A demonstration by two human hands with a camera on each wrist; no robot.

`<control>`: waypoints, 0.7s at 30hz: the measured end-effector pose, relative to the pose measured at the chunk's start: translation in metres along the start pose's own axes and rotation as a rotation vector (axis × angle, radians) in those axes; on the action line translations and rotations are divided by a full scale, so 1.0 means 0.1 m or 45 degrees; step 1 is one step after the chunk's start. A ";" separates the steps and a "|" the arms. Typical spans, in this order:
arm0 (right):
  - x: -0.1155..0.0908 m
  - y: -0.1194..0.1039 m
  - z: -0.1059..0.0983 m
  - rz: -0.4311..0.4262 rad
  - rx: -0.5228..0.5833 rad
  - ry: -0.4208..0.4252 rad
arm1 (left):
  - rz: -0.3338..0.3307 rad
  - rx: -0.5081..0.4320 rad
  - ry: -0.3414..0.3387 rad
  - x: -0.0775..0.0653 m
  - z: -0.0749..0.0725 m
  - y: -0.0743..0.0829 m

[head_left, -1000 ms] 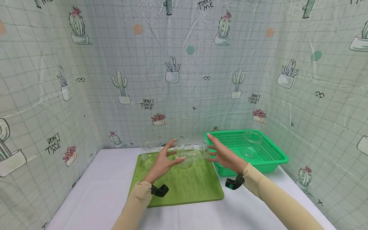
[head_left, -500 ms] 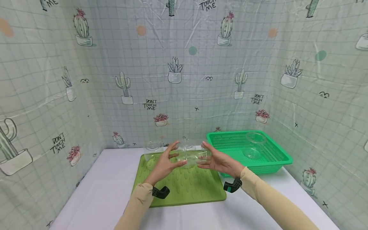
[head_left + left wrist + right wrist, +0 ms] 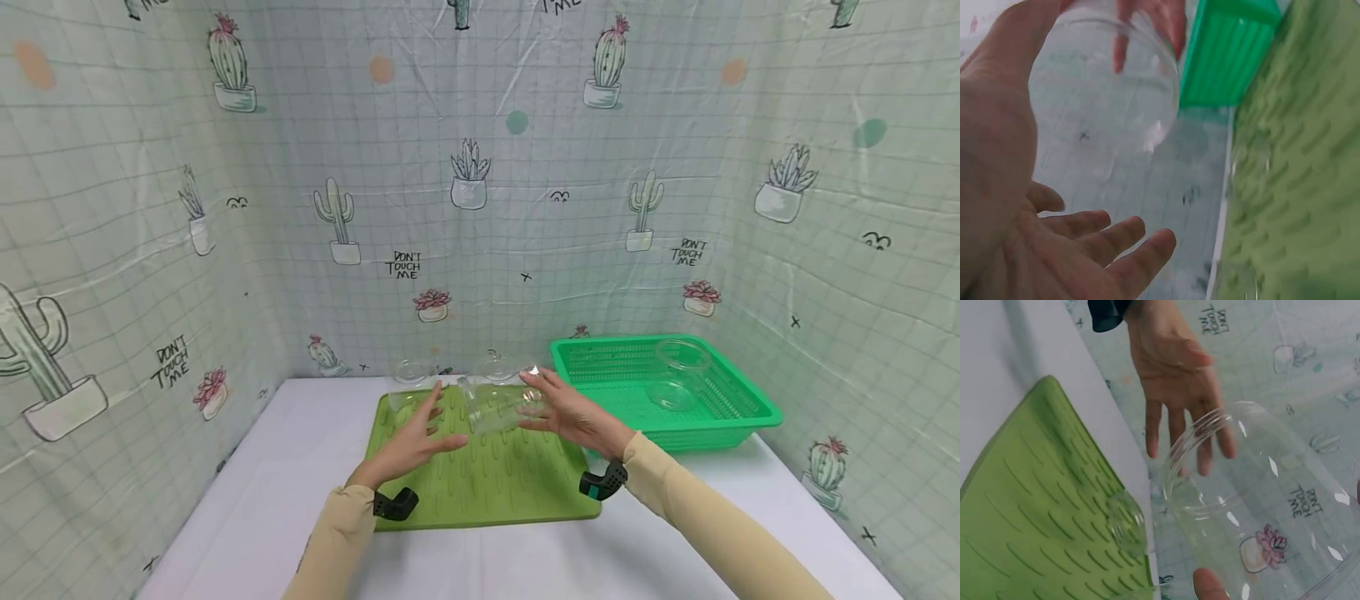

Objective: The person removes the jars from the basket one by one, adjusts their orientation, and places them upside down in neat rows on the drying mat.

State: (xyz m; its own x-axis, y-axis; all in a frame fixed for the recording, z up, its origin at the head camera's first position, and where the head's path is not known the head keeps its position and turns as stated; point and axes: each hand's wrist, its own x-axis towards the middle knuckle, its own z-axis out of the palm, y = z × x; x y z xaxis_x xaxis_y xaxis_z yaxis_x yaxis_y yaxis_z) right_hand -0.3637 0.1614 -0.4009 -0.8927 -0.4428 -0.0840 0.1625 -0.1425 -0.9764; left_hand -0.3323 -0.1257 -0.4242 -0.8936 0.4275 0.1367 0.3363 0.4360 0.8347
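A clear plastic jar (image 3: 491,407) with a threaded rim lies sideways in the air above the green mat. My right hand (image 3: 573,412) grips it near its right end; in the right wrist view the thumb (image 3: 1209,585) presses its wall. The jar's mouth (image 3: 1200,456) faces my left hand (image 3: 408,448), which is held just left of it with fingers spread and holds nothing. Behind them, two more clear jars stand at the mat's back edge, a left jar (image 3: 411,375) and a middle jar (image 3: 497,365) partly behind the held one.
A green plastic basket (image 3: 720,425) stands right of the mat with another clear jar (image 3: 681,377) inside. The ribbed green mat (image 3: 487,496) lies on a white-covered table (image 3: 300,433). Patterned cloth walls (image 3: 525,233) close off the back and both sides.
My left hand has let go of the jar and drawn off to the left. The right hand has shifted its hold on the jar, which now tilts with its mouth to the left.
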 end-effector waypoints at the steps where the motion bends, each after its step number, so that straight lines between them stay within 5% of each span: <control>1: 0.00 0.00 0.02 -0.011 -0.017 0.006 | -0.026 0.047 -0.004 -0.05 -0.04 -0.04; 12: 0.15 0.03 0.45 -0.238 -0.702 0.216 | -0.208 0.400 0.021 -0.48 -0.25 -0.79; 17: 0.29 0.15 0.78 -0.429 -1.009 0.223 | -0.254 0.587 -0.005 -0.54 -0.21 -0.97; 21: 0.40 0.28 1.01 -0.481 -1.180 0.198 | -0.250 0.642 0.012 -0.57 -0.19 -1.01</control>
State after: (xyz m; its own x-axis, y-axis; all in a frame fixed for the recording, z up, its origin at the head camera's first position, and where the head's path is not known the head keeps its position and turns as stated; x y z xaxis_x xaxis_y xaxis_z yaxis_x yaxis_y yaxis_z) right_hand -0.3523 0.0508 -0.4119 -0.8737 -0.3813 0.3020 -0.4733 0.5229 -0.7089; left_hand -0.3206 -0.2093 -0.5058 -0.9559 0.2936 0.0101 0.2613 0.8341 0.4858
